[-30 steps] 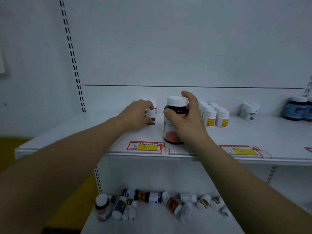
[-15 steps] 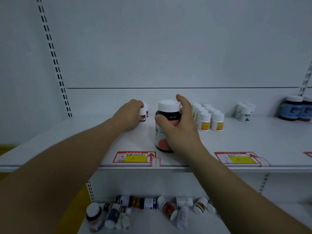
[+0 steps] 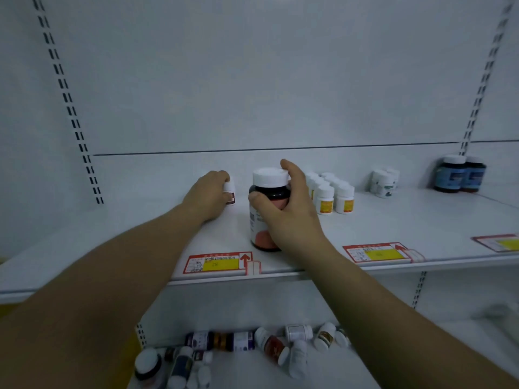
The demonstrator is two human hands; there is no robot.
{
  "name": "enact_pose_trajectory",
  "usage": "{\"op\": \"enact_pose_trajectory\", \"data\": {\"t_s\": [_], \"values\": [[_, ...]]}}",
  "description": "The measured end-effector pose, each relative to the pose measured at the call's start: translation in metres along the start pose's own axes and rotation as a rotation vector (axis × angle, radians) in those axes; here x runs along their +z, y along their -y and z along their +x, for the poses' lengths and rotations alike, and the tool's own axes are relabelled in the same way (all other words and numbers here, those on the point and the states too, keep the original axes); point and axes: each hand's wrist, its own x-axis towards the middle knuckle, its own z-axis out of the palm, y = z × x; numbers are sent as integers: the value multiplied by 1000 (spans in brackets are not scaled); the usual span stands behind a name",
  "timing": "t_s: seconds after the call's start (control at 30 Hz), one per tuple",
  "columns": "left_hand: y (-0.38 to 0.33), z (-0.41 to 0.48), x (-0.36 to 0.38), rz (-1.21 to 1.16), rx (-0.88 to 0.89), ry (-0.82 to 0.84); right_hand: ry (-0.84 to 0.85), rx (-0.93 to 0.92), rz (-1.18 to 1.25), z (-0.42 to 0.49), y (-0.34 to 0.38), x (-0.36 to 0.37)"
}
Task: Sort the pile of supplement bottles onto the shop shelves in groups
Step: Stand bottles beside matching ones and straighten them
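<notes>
Little has moved in the last second. The right hand (image 3: 292, 220) still clamps the large dark bottle (image 3: 271, 192) upright near the shelf (image 3: 421, 220) front, seating it. The left hand (image 3: 207, 195) curls round a small white bottle (image 3: 229, 189) farther back left, apparently starting its own group.

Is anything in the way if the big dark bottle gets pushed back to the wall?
Nothing visible. The right hand grips the big dark bottle; the small bottle in the left hand stands to its left, the yellow-label bottles to its right. Straight behind it is hidden.
</notes>
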Motion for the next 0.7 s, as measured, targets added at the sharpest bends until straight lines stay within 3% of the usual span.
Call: {"op": "enact_pose_trajectory", "data": {"t_s": [0.3, 0.57, 0.7], "values": [[-11, -5, -14, -6, -17, -20, -20, 28, 18, -2, 8, 1], [-92, -69, -78, -585, 48, 429, -161, 43, 121, 1, 37, -43], [-152, -114, -79, -799, 117, 522, -181, -3, 112, -20, 48, -96]]}}
